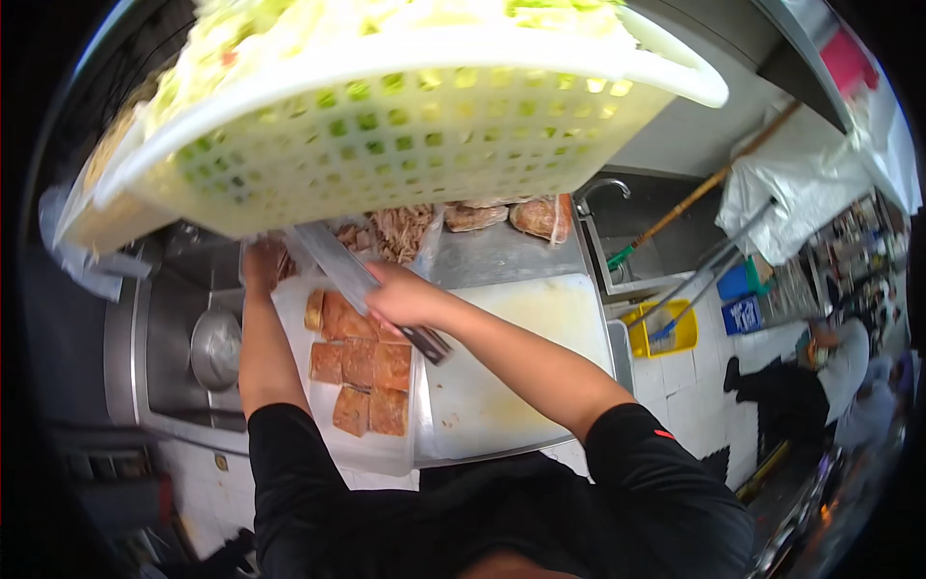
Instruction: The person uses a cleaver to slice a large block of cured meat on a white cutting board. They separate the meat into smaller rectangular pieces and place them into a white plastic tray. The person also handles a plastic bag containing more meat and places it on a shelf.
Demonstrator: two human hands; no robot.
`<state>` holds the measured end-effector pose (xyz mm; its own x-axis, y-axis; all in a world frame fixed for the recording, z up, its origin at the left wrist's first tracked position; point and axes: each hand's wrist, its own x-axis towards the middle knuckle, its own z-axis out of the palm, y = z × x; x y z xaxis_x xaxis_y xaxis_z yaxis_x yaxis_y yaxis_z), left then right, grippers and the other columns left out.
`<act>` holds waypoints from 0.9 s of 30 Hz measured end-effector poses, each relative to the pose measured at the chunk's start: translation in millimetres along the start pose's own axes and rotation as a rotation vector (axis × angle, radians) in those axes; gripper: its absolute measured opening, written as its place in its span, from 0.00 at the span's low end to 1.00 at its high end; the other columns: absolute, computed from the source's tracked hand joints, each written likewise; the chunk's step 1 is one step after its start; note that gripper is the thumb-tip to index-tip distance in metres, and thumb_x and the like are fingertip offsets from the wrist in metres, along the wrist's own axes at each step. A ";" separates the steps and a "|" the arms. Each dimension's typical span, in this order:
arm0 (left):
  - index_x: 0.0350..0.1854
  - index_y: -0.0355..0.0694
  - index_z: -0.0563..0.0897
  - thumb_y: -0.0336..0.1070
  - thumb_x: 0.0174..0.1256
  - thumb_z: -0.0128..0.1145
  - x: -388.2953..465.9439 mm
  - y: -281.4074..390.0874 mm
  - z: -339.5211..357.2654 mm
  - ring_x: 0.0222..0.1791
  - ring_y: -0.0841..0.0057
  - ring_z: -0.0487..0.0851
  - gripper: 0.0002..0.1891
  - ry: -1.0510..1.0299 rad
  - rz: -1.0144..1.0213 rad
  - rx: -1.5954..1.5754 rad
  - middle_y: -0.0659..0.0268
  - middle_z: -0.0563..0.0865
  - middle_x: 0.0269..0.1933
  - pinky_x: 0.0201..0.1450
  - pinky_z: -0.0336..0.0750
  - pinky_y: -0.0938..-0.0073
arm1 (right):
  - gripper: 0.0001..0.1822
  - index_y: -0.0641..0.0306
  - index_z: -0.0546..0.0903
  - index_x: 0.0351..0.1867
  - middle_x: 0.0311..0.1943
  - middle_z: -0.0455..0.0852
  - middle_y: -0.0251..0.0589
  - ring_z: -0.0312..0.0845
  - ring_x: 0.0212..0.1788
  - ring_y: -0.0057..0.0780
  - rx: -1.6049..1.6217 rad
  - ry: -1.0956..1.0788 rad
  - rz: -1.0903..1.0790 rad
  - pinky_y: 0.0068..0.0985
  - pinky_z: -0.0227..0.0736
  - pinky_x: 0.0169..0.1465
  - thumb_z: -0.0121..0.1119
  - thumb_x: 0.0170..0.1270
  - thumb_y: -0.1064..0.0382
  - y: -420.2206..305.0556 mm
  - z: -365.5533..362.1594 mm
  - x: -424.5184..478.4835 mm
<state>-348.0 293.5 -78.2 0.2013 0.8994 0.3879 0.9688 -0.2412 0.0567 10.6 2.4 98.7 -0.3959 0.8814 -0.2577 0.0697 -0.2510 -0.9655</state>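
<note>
My right hand grips the dark handle of a large kitchen knife. Its broad blade points forward and left, above the far end of a white plastic tray. Several square blocks of reddish-brown meat lie in that tray. Beyond the tray my left hand is down by some meat; its fingers are blurred and partly hidden. Shredded meat rests on clear plastic ahead of the knife. To the right of the tray is a stained white cutting board.
A white perforated basket of chopped pale-green leaves overhangs the work area. Bagged meat sits behind the board. A sink with a metal bowl is at left, another sink at right. Beyond a yellow bucket, a person is on the right.
</note>
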 end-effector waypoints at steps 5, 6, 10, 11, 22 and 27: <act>0.57 0.39 0.85 0.35 0.66 0.61 11.1 187.2 -8.7 0.56 0.53 0.84 0.18 0.067 0.218 -0.552 0.53 0.88 0.55 0.64 0.74 0.56 | 0.20 0.57 0.79 0.59 0.26 0.86 0.45 0.84 0.28 0.35 -0.328 0.431 0.125 0.37 0.78 0.34 0.56 0.65 0.66 93.8 -59.0 -145.0; 0.59 0.39 0.84 0.38 0.67 0.62 4.8 235.4 -21.3 0.59 0.53 0.82 0.19 0.035 0.311 -0.623 0.52 0.87 0.57 0.67 0.71 0.57 | 0.20 0.56 0.79 0.59 0.29 0.87 0.48 0.85 0.31 0.42 -0.499 0.513 0.137 0.40 0.79 0.37 0.56 0.64 0.65 113.7 -59.0 -174.0; 0.69 0.38 0.75 0.43 0.66 0.69 17.1 375.6 4.5 0.69 0.55 0.74 0.31 -0.248 0.438 -0.688 0.51 0.80 0.67 0.71 0.67 0.55 | 0.22 0.52 0.81 0.58 0.36 0.89 0.49 0.86 0.37 0.52 -0.908 0.698 0.276 0.45 0.80 0.42 0.58 0.60 0.62 169.1 -29.4 -246.1; 0.71 0.38 0.72 0.44 0.64 0.71 24.7 406.9 24.0 0.71 0.56 0.73 0.36 -0.394 0.393 -0.749 0.52 0.79 0.68 0.72 0.66 0.55 | 0.23 0.51 0.82 0.58 0.37 0.88 0.48 0.86 0.38 0.51 -0.909 0.738 0.336 0.45 0.81 0.42 0.58 0.59 0.62 172.4 -19.8 -259.6; 0.80 0.38 0.53 0.39 0.45 0.84 136.2 534.7 13.0 0.70 0.58 0.75 0.62 -1.198 0.198 -0.751 0.51 0.71 0.74 0.66 0.75 0.48 | 0.25 0.41 0.84 0.60 0.42 0.85 0.39 0.82 0.49 0.43 -0.948 1.161 0.475 0.39 0.78 0.52 0.58 0.60 0.67 246.7 -36.0 -318.7; 0.65 0.38 0.79 0.40 0.58 0.76 95.5 538.2 0.2 0.49 0.61 0.89 0.32 -1.518 0.158 -0.846 0.56 0.89 0.52 0.55 0.84 0.54 | 0.24 0.41 0.85 0.59 0.48 0.81 0.45 0.77 0.55 0.48 -0.848 1.195 0.502 0.41 0.75 0.58 0.56 0.63 0.68 260.0 -76.0 -314.9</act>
<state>192.7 249.6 -10.8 0.7030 0.2446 -0.6679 0.6914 -0.0149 0.7223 223.0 -310.0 -74.0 0.7340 0.6784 -0.0313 0.6112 -0.6799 -0.4051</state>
